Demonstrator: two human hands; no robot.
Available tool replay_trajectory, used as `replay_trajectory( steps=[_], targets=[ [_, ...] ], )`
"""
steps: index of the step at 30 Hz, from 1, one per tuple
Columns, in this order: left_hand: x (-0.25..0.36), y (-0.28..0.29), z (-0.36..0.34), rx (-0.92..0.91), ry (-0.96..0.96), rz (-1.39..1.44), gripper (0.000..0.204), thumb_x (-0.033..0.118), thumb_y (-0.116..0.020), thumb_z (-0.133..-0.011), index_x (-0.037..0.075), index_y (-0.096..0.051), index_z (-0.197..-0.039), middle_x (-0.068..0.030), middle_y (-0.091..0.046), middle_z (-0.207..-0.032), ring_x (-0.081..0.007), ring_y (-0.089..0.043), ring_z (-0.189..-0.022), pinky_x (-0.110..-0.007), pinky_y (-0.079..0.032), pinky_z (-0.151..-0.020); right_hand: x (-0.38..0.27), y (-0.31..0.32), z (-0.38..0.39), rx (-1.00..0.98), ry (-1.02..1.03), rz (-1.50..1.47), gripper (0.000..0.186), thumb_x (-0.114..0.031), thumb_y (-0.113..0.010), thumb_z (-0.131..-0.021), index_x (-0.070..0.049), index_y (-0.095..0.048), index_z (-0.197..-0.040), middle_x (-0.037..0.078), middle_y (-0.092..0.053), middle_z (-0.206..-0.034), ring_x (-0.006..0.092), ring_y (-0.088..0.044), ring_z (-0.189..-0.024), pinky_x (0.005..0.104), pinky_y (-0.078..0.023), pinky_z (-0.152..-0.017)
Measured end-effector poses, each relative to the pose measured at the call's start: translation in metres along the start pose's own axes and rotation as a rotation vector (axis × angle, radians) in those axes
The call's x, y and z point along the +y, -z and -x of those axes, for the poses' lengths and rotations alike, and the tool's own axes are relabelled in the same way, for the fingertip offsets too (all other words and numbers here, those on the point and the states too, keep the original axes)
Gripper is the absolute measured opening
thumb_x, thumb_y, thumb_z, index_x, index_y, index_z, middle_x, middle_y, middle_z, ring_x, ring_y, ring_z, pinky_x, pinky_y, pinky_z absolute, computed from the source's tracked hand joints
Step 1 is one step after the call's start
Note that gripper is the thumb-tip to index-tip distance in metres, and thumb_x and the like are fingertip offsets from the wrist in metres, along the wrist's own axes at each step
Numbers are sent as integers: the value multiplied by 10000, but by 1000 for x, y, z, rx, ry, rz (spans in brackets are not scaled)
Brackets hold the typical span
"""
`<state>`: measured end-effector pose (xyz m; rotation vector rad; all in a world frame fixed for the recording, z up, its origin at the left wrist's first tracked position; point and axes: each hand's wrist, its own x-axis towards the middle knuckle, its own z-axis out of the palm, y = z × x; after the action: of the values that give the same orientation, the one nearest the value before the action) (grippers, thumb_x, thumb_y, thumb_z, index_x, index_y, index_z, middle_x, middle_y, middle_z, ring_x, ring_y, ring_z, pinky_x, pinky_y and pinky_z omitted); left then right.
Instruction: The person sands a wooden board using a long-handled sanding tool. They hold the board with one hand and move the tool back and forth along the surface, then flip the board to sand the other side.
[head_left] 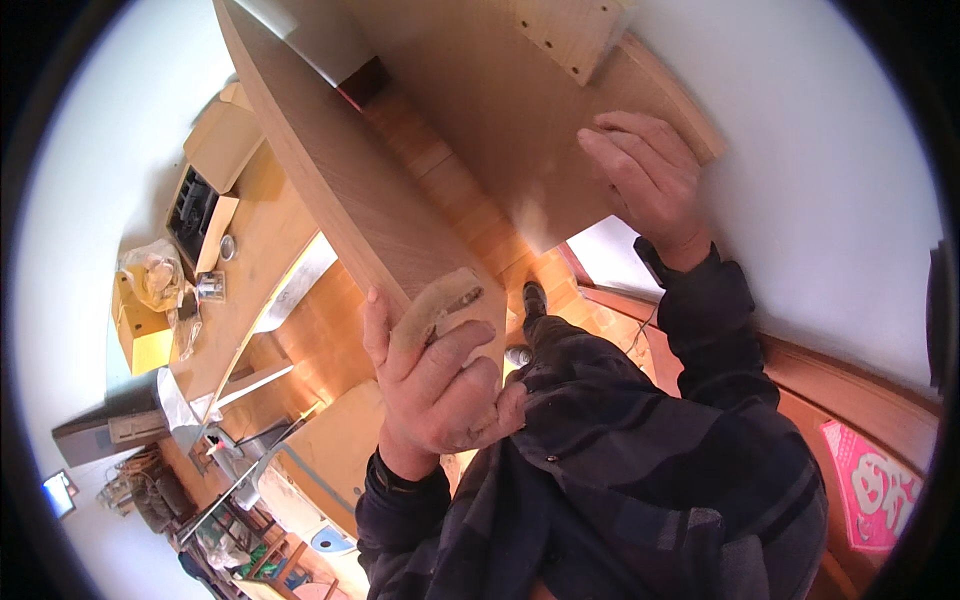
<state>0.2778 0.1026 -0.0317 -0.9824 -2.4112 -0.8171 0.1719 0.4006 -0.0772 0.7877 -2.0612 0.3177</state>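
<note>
My left hand [445, 390] is closed at the near end of a long wooden board [370, 190], its fingers curled in front of the corner. Along those fingers lies a tan, worn-looking piece [435, 305] with dark marks; I cannot make out whether it is a held strip or a wrapping on a finger. My right hand [650, 180] hovers before a brown wooden panel [480, 90], close to its lower right edge. Those fingers are loosely bent, with no object visible in them. A pale dusty patch shows on the panel's lower part.
A light wooden block with holes [570, 35] is on the panel at the top. To the left, a wooden table [260, 220] bears an open box, a plastic bag and small containers. A pink printed sheet [870, 490] lies at lower right. A white wall [830, 230] borders the right side.
</note>
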Motion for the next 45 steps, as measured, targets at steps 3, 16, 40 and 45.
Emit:
replay_trajectory(
  steps=[3,16,40,45],
  targets=[
    [1,5,0,-55,16,-12,263,313,-770,-756,124,-602,-683,-28,-709,-979,-366,-672,-1140,-689,-221,-1187,3,-1,0,8,5,18,303,-32,-748,-745,-42,-742,-1048,92,-703,-886,250,-715,-905,339,-593,-760],
    [1,-2,-7,-8,-107,-29,256,282,-701,-826,116,-541,-716,-52,-678,-941,-362,-659,-1168,-618,-254,-1200,-7,8,10,81,-144,-13,247,-52,-759,-786,-83,-720,-1028,57,-649,-863,244,-669,-811,362,-568,-698],
    [7,-22,14,155,-183,30,115,69,-583,-941,24,-627,-845,-78,-706,-1003,-314,-633,-1134,-482,-380,-1124,-536,241,574,-836,-1819,332,539,-278,-756,-887,-103,-598,-1371,215,-644,-1244,411,-601,-1216,550,-485,-1013],
    [15,-20,14,137,-150,-33,148,109,-648,-969,-17,-659,-893,-118,-716,-1058,-306,-635,-1105,-410,-476,-987,-420,324,617,-962,-1624,510,600,-386,-767,-887,-51,-602,-1356,214,-613,-1343,393,-518,-1326,570,-347,-1159]
  ],
)
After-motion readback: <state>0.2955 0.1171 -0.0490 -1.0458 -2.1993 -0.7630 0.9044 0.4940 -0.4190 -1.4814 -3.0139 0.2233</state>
